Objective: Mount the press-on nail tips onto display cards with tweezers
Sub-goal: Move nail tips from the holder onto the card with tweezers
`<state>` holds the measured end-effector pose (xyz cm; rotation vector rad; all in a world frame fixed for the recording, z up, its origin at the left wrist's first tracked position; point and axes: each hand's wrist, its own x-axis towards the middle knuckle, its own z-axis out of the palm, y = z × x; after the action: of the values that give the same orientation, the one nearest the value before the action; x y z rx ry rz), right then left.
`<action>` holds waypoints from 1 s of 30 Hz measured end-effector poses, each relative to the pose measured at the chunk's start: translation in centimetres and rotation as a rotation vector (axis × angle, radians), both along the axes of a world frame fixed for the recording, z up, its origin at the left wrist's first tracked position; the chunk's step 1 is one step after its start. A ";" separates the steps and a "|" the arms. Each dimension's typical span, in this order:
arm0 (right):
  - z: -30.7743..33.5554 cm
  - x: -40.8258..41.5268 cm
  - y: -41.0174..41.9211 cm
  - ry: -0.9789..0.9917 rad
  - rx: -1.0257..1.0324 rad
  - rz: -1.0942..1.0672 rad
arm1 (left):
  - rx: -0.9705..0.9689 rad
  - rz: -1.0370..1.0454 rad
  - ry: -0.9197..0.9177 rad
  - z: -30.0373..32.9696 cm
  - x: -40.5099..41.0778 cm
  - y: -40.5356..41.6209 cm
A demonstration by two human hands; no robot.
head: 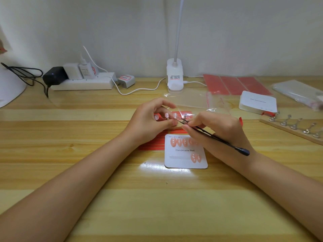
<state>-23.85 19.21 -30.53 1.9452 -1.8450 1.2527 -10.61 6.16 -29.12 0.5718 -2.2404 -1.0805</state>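
Observation:
A white display card (185, 151) printed "Handmade Nail" lies on the wooden desk with several pink nail tips (179, 142) stuck along its top row and two at lower right. My right hand (216, 130) grips black tweezers (209, 135), whose points reach a nail tip on a small wooden stand (174, 126) behind the card. Pale pink nail tips (167, 116) stand on that holder. My left hand (152, 119) curls around the stand, thumb and fingers steadying it. Red adhesive strips (152, 144) lie under the stand.
A second wooden stand with metal holders (295, 127) sits at right, beside a stack of blank cards (257, 102), red sheets (234, 84) and clear bags (190, 100). A lamp base (174, 77), power strip (82, 82) and chargers line the back wall.

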 end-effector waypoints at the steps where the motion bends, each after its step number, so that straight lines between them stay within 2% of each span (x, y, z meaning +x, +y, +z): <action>1: 0.0 0.0 -0.1 -0.001 0.013 -0.047 | 0.002 -0.005 0.001 0.0 0.0 0.0; 9: -0.3 0.0 -0.5 -0.029 -0.091 -0.089 | -0.005 -0.030 0.003 0.0 0.0 0.0; 14: -0.1 0.0 -0.5 -0.030 -0.187 -0.007 | -0.006 -0.028 0.000 0.0 0.0 0.1; 21: 0.0 0.1 -0.6 -0.121 -0.140 -0.021 | -0.009 -0.018 -0.003 0.0 0.0 0.1; 26: 0.2 0.4 -0.6 -0.258 -0.095 -0.022 | -0.017 -0.019 -0.003 0.0 0.0 0.1; 30: 0.7 0.1 -0.6 -0.368 -0.061 -0.117 | -0.024 -0.032 -0.002 0.0 0.0 0.0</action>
<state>-23.77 18.63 -29.81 1.6320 -2.0190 1.6956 -10.61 6.13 -29.09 0.5289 -2.2680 -1.0677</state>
